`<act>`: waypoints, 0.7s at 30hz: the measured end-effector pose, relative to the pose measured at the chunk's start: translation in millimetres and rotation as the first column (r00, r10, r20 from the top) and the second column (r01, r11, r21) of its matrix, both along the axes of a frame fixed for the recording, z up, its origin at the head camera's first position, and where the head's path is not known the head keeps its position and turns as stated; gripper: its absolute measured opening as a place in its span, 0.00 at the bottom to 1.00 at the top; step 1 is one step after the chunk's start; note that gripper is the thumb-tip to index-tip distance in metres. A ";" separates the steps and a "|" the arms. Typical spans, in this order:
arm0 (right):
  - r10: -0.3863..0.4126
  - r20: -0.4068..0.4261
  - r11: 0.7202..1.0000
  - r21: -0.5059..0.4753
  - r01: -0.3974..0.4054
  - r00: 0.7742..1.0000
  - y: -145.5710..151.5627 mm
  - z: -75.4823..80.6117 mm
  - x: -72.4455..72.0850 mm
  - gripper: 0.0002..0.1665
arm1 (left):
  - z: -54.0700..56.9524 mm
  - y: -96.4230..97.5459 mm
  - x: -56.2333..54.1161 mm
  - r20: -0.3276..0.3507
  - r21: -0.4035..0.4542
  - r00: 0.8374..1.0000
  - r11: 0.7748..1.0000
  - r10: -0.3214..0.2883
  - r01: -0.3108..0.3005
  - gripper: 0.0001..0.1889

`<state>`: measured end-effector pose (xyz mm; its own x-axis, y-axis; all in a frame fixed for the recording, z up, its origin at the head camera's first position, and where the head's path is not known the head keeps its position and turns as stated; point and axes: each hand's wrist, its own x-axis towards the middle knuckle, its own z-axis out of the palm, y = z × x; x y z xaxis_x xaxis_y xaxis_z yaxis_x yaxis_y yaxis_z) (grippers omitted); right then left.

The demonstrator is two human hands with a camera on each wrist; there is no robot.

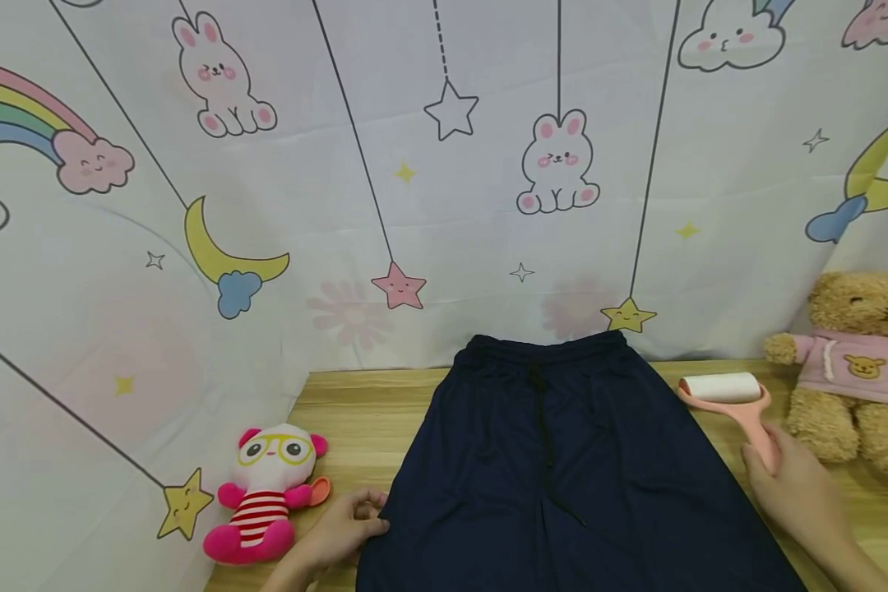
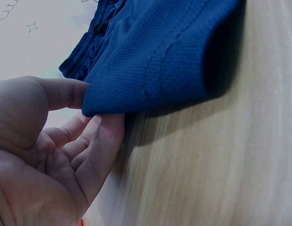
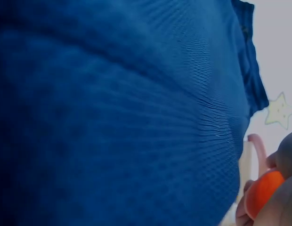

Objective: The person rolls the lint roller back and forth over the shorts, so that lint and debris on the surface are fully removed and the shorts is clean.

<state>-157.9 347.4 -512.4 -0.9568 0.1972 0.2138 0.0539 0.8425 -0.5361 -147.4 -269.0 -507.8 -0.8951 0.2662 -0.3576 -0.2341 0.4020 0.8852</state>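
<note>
Right hand [image 1: 792,485] curls round pink lint roller [image 1: 733,403] handle, lower right of frame; roller head points up, beside dark blue shorts [image 1: 562,469]. Left hand [image 1: 348,526] pinches shorts' hem, lower left.

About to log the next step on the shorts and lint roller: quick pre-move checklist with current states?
1. Left hand pinches the hem of the navy shorts: ok.
2. Right hand grips the pink handle of the lint roller: ok.
3. Shorts spread flat on the wooden table: ok.
4. Roller touching the fabric: not ok, it sits beside the shorts.
5. Roller sheet clean and sticky: cannot tell.
6. Panda plush and teddy bear off the shorts: ok.
</note>
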 end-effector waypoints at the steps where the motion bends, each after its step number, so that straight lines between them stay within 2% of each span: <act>1: -0.006 0.010 1.000 -0.001 0.006 1.000 0.4 -1.5 -0.7 0.37 | -0.1 0.0 0.1 0.001 -0.001 1.000 1.000 0.001 -0.001 0.15; 4: -0.010 0.043 1.000 -0.003 0.010 0.999 2.3 -4.6 -2.1 0.39 | -0.5 0.6 0.2 0.002 -0.004 1.000 1.000 0.001 -0.001 0.15; 13: 0.045 0.090 0.999 -0.005 -0.045 0.995 10.0 -9.5 -1.2 0.42 | 2.2 2.4 0.9 0.005 -0.001 1.000 1.000 0.010 -0.010 0.15; 19: 0.030 0.050 0.998 0.056 -0.033 0.998 4.9 -5.3 1.6 0.46 | 6.6 4.9 -0.1 -0.004 0.002 1.000 1.000 -0.006 0.006 0.15; 21: 0.033 0.005 0.996 0.087 -0.033 0.999 0.2 -2.9 5.6 0.46 | 9.8 4.9 -0.1 -0.046 -0.017 0.998 0.999 -0.040 0.039 0.15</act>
<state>-152.3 347.6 -515.3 -0.9633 0.1462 0.2250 0.0271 0.8873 -0.4605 -147.5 -264.2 -498.0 -0.8997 0.2961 -0.3208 -0.1769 0.4245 0.8880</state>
